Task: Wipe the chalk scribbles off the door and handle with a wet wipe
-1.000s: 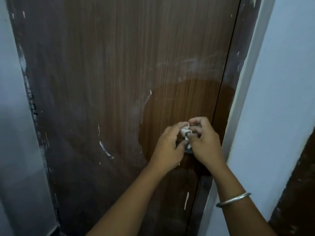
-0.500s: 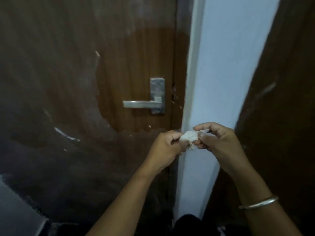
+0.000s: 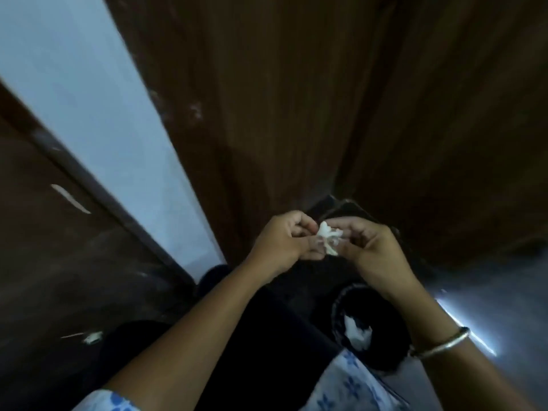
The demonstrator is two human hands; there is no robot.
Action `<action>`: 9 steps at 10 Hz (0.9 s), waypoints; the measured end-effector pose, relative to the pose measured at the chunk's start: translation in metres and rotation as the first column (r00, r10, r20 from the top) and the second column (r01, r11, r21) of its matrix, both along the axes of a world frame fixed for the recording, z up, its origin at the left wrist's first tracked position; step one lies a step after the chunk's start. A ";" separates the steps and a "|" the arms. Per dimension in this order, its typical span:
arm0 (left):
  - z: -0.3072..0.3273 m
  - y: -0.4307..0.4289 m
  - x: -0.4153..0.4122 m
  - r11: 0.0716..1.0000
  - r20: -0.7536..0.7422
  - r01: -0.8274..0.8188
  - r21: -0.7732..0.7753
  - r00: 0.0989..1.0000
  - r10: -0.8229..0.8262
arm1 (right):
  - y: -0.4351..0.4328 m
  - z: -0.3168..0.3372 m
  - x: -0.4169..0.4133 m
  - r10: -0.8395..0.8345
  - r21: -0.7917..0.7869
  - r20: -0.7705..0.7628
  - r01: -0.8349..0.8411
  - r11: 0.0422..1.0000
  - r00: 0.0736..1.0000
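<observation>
A small crumpled white wet wipe (image 3: 327, 238) is pinched between the fingertips of my left hand (image 3: 284, 237) and my right hand (image 3: 366, 241), held in front of me at waist height. The brown door (image 3: 44, 232) with the chalk marks shows only at the far left edge, with a white streak on it. The door handle is out of view. A silver bangle sits on my right wrist.
A pale blue wall strip (image 3: 98, 99) runs diagonally at the left. Another dark wooden door or panel (image 3: 326, 99) fills the top and right. Below my right forearm stands a dark round bin (image 3: 367, 324) with a white wad inside.
My view has swung right and downward, away from the door and its handle, toward the floor and bin. Both hands still hold the wipe, now farther from the door.
</observation>
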State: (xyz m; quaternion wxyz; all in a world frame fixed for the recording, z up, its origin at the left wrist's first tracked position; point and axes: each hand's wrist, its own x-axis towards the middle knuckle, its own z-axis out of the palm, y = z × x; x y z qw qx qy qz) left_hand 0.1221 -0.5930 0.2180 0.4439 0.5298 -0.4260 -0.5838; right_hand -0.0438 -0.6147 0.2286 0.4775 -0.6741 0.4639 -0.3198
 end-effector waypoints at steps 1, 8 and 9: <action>-0.020 -0.012 -0.048 0.987 -0.061 0.124 0.105 0.991 -0.118 | -0.002 -0.020 -0.055 -0.080 0.040 -0.073 0.083 0.996 0.994; -0.089 -0.052 -0.165 0.812 0.224 0.495 0.308 0.792 -0.568 | -0.019 -0.119 -0.201 -0.328 -0.034 -0.651 0.406 0.913 0.684; -0.089 -0.052 -0.159 0.836 0.246 0.465 0.292 0.808 -0.535 | -0.024 -0.115 -0.193 -0.305 -0.034 -0.650 0.374 0.927 0.696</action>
